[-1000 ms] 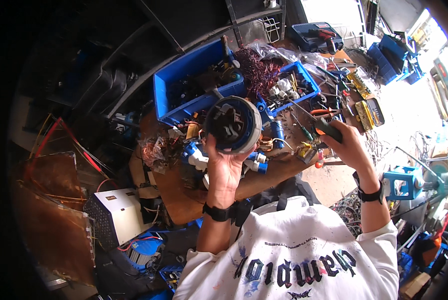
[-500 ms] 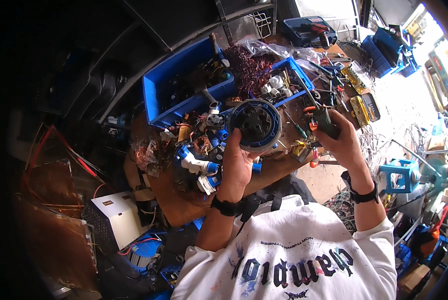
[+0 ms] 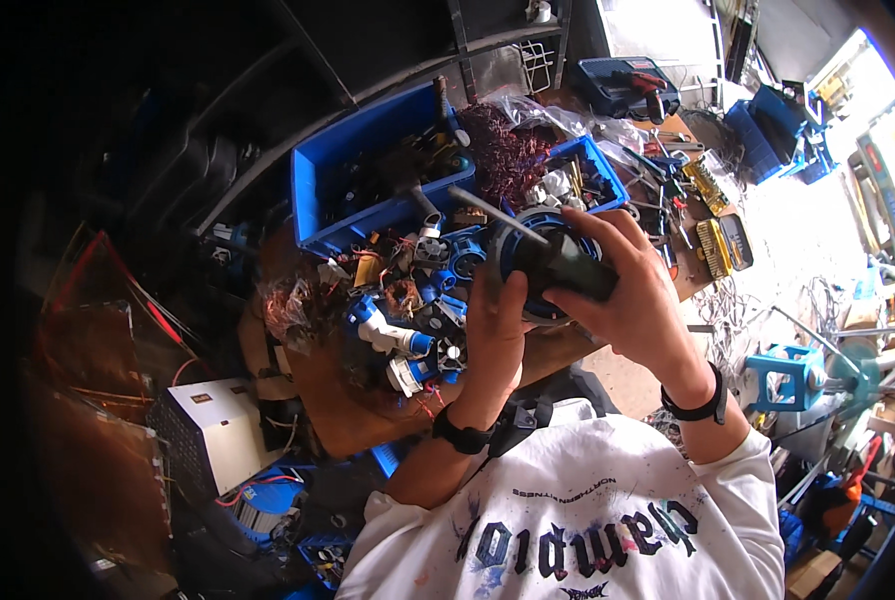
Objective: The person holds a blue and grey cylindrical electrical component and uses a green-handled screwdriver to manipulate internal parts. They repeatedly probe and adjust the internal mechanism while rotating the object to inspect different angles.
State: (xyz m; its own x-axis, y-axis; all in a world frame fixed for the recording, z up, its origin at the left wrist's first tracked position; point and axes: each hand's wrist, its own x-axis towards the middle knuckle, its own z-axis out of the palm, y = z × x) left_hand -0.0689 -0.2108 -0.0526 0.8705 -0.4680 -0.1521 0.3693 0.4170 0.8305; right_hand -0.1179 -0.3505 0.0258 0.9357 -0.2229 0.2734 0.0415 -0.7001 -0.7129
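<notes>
Cluttered blue bins (image 3: 368, 170) behind motor (image 3: 543, 265)

The person wears a white sweatshirt (image 3: 588, 520) with big dark letters across the chest and small splashes of blue and purple paint. The sleeves are pushed up to the elbows. Each wrist has a black band: left band (image 3: 461, 437), right band (image 3: 697, 405)

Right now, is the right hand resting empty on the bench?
No: the right hand is raised above the bench, gripping a dark-handled tool against the round blue part that the left hand supports.
</notes>
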